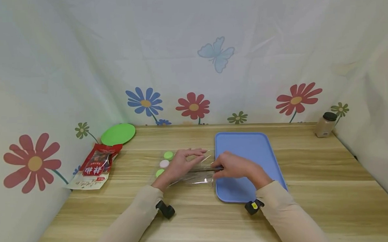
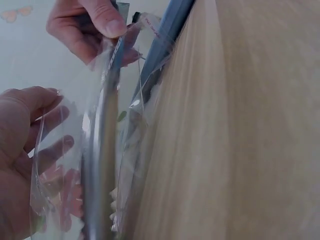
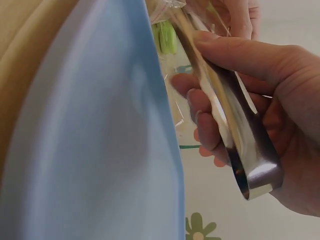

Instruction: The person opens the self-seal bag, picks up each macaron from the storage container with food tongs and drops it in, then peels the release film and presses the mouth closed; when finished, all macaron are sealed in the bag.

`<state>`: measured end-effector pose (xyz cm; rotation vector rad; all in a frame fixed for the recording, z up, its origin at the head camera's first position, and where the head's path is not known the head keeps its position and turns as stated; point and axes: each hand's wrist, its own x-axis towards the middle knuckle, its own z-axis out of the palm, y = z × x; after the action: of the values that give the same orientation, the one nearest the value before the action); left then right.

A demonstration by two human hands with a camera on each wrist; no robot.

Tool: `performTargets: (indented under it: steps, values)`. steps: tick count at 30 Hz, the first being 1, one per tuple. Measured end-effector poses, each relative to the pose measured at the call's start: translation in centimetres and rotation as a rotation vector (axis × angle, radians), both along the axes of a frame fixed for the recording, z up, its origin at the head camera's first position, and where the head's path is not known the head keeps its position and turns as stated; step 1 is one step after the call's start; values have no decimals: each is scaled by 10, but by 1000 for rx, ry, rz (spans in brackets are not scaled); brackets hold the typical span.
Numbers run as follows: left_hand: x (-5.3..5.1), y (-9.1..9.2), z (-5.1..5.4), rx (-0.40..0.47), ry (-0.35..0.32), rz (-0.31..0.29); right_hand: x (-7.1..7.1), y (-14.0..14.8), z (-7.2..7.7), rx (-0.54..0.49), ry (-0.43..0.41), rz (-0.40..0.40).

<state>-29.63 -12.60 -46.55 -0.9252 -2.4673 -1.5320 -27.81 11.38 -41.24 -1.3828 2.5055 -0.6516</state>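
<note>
My right hand (image 1: 233, 166) grips metal tongs (image 3: 240, 130) near their bent end, over the blue tray's (image 1: 247, 144) left side. A clear plastic bag (image 2: 100, 75) surrounds the tongs' far part, whose toothed edges show through it in the left wrist view. My left hand (image 1: 181, 163) pinches the bag's film beside the tongs; the film partly overlaps its fingers (image 2: 57, 150). Left of that hand lie round, macaron-like pieces: green ones (image 1: 168, 155) and a pale pink one (image 1: 164, 163), seemingly in clear packaging.
At the left, a red and cream food packet (image 1: 96, 165) lies near a green plate (image 1: 119, 134). A dark-lidded jar (image 1: 326, 124) stands at the back right of the wooden table (image 1: 327, 187). A flowered curtain (image 1: 260, 71) closes off the back and sides.
</note>
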Motion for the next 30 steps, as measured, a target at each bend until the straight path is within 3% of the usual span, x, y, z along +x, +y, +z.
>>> performTargets:
  steps: [17, 30]
  values:
    - [1, 0, 0, 27, -19, 10, -1, 6, 3, 27, 11, 7]
    - [2, 1, 0, 13, 14, -2, 3, 1, 3, 27, 7, -18]
